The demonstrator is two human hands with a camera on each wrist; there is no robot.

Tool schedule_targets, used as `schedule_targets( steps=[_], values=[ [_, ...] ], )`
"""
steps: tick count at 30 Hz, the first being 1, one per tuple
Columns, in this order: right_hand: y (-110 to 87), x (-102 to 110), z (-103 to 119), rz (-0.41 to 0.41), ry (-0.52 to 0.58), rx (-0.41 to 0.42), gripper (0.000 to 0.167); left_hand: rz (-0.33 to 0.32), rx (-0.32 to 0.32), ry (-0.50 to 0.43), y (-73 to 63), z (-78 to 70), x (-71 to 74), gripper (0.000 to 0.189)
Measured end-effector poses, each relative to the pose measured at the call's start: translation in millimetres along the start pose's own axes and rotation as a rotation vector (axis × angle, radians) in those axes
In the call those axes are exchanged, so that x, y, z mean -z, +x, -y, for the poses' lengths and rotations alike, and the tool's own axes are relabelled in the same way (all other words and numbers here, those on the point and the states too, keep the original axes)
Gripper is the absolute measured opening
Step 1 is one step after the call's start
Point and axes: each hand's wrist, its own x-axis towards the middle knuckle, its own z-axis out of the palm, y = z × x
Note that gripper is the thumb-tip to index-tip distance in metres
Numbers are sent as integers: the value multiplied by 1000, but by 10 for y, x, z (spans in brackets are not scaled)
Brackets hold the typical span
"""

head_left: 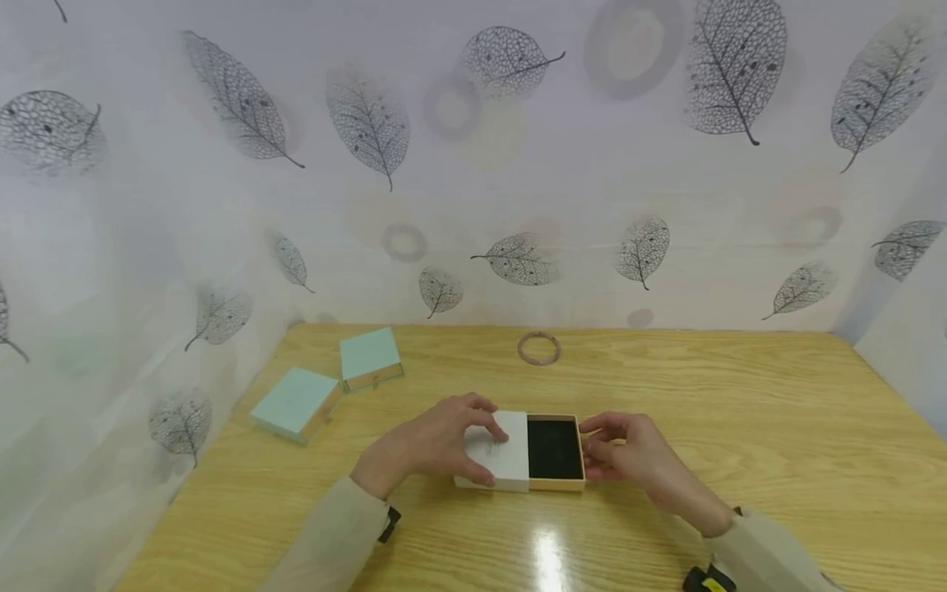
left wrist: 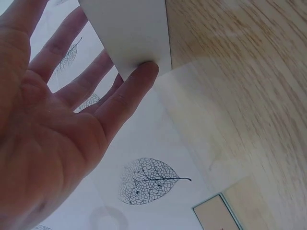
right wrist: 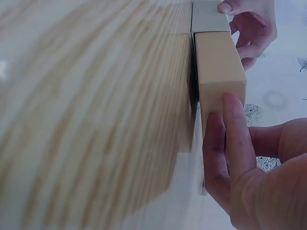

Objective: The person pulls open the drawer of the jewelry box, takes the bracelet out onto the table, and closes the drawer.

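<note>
On the near part of the wooden table [head_left: 740, 395], the left hand [head_left: 436, 442] clamped thumb and fingers on a white sleeve [head_left: 514, 456]. A tan tray [head_left: 556, 485], black inside, jutted out rightward; the right hand [head_left: 636, 452] touched its right end, two fingertips close together. Farther left lay two pale-green boxes [head_left: 296, 399]; at far middle, a brownish ring [head_left: 539, 363].

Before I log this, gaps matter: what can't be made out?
Head: print on white cover, too small; its left end, partly behind left hand.
Head: cover's inside, hidden by its top.
Left wrist: mint box, cut off by bottom edge.
Right wrist: tray, inside hidden by walls.
</note>
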Motion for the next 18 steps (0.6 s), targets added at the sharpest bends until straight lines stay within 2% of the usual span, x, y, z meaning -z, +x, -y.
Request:
schedule_targets(
  steps=[10, 18],
  values=[
    [25, -65, 14, -6, -15, -15, 29, 3, 3, -1, 4, 16, -10, 48],
    [41, -88, 22, 21, 2, -9, 31, -9, -12, -7, 3, 28, -9, 47]
  ],
)
